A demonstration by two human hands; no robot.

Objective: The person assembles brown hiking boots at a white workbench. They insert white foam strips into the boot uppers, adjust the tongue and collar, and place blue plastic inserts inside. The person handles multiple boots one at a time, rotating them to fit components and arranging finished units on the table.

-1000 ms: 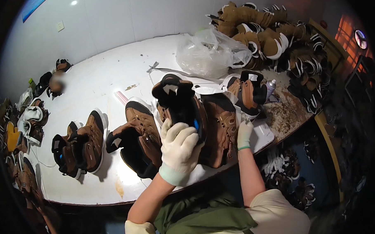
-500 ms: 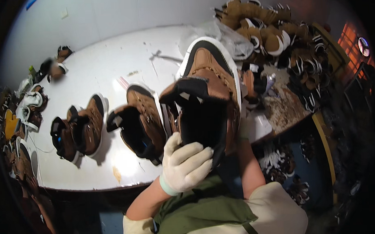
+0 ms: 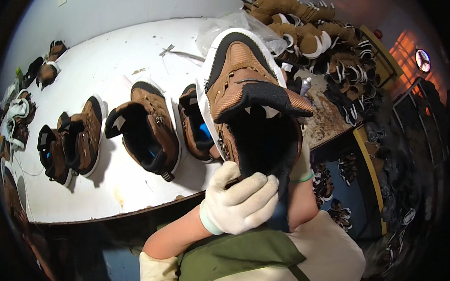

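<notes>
Head view: the left hand (image 3: pixel 243 202) grips the heel of a brown high-top boot (image 3: pixel 255 96) raised at the bench's (image 3: pixel 63 198) near edge, which might drop if gloved fingers slipped; the right hand's (image 3: pixel 303 166) hidden grasp I cannot tell.

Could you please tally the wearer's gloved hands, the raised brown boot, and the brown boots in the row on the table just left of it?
Gloved hands: 2 (left hand, partly hidden right hand)
Raised brown boot: 1
Brown boots in the row: 4
Total: 7
</notes>
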